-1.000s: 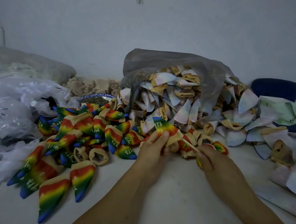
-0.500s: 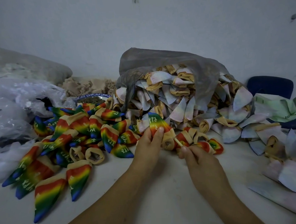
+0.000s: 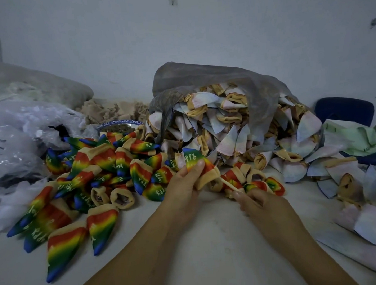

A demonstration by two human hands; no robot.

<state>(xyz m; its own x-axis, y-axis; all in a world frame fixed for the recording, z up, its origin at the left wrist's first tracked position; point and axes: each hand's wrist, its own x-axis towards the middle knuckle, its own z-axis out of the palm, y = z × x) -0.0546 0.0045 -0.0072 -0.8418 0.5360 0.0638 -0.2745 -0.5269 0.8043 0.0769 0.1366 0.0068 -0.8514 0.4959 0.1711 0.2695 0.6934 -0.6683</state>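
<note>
My left hand (image 3: 183,183) grips a rainbow fabric cone (image 3: 198,163) with a tan cuff and white lettering, held just above the table at centre. My right hand (image 3: 256,204) pinches a thin pale stick (image 3: 229,184) whose far end goes into the cone's open cuff. A heap of finished rainbow cones (image 3: 93,180) lies to the left of my hands. Behind them a grey plastic bag (image 3: 212,84) spills pale inside-out cones (image 3: 232,133).
A white table (image 3: 199,250) carries everything. Crumpled clear plastic (image 3: 19,133) lies at far left, with a blue-rimmed bowl (image 3: 118,125) behind the rainbow heap. More pale cones (image 3: 365,220) spread at right. A dark blue chair back (image 3: 344,110) stands at right rear.
My right hand moved closer to the cone, pushing the stick deeper into its cuff, then drew slightly back. My left hand kept its grip on the cone.
</note>
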